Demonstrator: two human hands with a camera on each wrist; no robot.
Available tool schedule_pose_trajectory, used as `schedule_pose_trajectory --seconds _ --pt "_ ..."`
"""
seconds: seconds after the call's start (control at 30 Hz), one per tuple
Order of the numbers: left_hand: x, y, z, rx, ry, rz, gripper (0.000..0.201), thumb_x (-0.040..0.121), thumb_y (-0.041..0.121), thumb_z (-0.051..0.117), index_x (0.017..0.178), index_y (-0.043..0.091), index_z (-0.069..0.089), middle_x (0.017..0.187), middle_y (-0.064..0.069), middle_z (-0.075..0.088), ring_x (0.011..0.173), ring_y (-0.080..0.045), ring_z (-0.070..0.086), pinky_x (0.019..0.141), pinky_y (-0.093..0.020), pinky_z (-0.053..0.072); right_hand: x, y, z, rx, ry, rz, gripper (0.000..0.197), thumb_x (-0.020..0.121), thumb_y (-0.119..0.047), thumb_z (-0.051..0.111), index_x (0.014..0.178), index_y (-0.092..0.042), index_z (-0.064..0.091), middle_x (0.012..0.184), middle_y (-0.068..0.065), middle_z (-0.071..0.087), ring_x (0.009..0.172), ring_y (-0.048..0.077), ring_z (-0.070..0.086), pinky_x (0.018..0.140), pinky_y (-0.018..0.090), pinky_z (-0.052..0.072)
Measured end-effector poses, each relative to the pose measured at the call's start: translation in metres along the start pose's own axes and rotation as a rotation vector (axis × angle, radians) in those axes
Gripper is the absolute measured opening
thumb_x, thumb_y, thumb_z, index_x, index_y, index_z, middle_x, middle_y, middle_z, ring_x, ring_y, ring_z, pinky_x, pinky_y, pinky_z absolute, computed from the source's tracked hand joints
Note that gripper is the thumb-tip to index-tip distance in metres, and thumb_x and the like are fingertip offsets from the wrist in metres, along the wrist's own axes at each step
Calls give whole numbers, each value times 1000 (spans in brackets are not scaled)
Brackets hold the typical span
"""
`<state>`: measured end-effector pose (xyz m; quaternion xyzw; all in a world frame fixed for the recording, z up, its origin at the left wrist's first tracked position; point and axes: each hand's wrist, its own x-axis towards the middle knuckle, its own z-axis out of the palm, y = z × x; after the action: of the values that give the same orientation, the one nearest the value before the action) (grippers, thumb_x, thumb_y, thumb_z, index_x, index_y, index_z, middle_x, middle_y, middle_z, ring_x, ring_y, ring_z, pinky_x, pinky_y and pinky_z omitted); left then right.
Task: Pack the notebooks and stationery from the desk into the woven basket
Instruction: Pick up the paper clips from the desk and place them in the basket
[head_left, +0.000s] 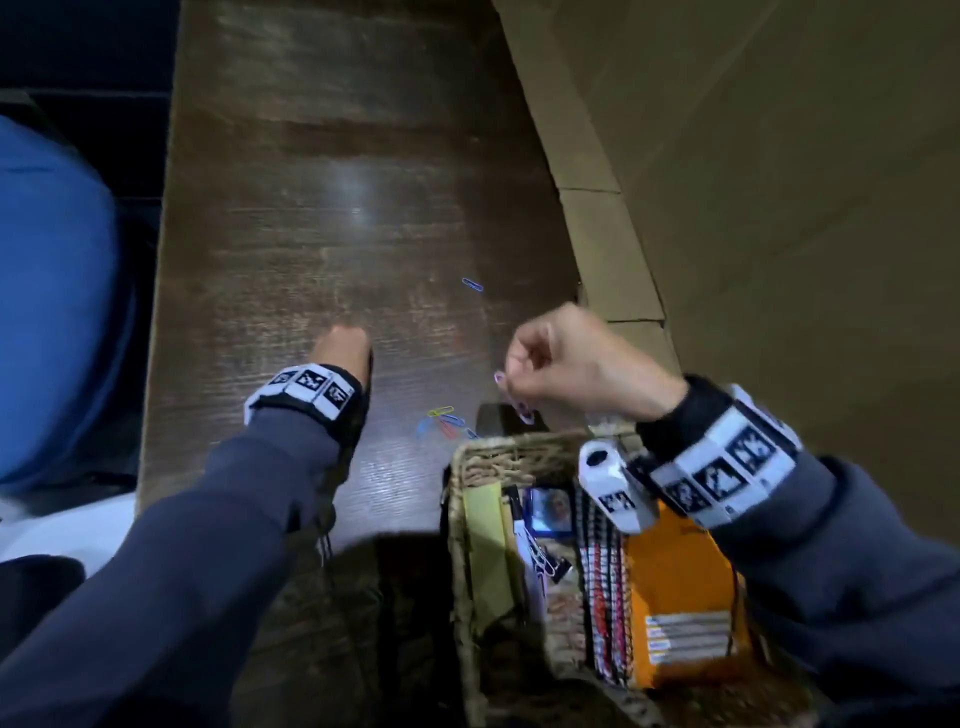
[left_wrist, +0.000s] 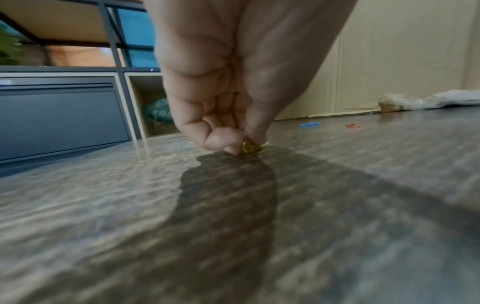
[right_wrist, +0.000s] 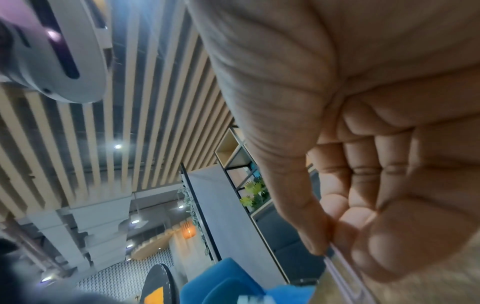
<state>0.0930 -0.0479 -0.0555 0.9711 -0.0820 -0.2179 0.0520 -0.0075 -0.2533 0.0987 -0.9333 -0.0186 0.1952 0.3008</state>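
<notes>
Left hand (left_wrist: 221, 86) pinches a yellow paperclip (left_wrist: 253, 147) off the desk (head_left: 322, 218) — right hand (head_left: 571, 364) pinches purple paperclips (head_left: 522, 408) above the woven basket (head_left: 467, 519), loose paperclips (head_left: 444, 422) just beside it, notebooks (head_left: 675, 587) already inside.

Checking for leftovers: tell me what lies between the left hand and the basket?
A cluster of coloured paper clips on the desk, seen in the head view.

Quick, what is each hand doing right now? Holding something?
Left hand: pinching a yellow paper clip against the desk.
Right hand: pinching purple paper clips in the air just beyond the basket.
</notes>
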Motion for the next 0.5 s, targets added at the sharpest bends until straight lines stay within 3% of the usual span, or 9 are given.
schedule_pose_trajectory --seconds 0.1,0.17,0.23,0.37,0.5 --pt "-8 2 -12 -55 15 -44 25 87 1 54 108 -8 65 110 -30 65 106 -42 62 88 -46 51 -36 36 34 6 -177 118 4 76 -10 71 80 -10 69 73 2 71 63 11 61 65 29 51" --pt "-18 7 -26 -114 77 -69 25 89 3 52 108 -10 63 109 -32 65 105 -44 61 86 -46 51 -52 57 59 -75 -256 149 9 78 -9 69 87 -10 69 78 1 68 69 12 59 67 27 49" --pt "-33 15 -43 -199 175 -63 24 93 8 49 101 -9 64 107 -33 65 104 -45 61 86 -46 50 -61 71 79 -146 -303 150 5 80 -7 65 82 -12 66 80 0 64 74 13 57 68 27 47" --pt "-83 44 -73 -379 296 103 19 91 12 53 103 5 66 106 -20 70 104 -36 63 92 -37 47 -67 86 108 -188 -339 184 16 82 -2 52 73 -11 61 80 12 67 77 22 63 64 29 50" --pt "-146 85 -80 -465 217 344 14 89 9 57 100 13 63 90 -1 67 86 -19 63 82 -25 47 -68 91 121 -217 -311 181 16 84 -3 51 71 -9 58 74 10 56 73 23 57 67 32 51"
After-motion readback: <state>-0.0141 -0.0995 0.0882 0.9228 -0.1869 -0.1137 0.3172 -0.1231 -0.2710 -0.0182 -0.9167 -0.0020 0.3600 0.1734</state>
